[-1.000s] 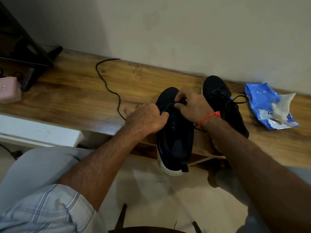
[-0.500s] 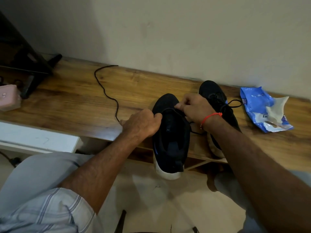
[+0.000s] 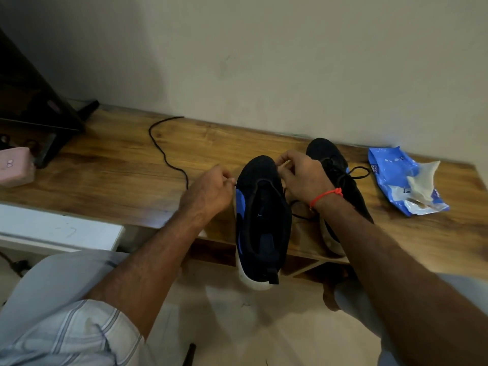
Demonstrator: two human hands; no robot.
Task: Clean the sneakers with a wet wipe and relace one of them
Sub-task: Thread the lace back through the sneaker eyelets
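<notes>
Sneakers sit side by side on the wooden bench (image 3: 111,178): the unlaced sneaker (image 3: 260,220) hangs its white heel over the near edge, the laced sneaker (image 3: 336,178) just to its right. The left hand (image 3: 208,191) pinches the black lace (image 3: 165,154) at the shoe's left side. The right hand (image 3: 303,178), fingers curled, pinches at the far right of the collar; I cannot tell what it holds. Far right lies the blue wipes packet (image 3: 396,178).

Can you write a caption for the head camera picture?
Both hands thread a black lace into a sneaker on the wooden bench.
</notes>
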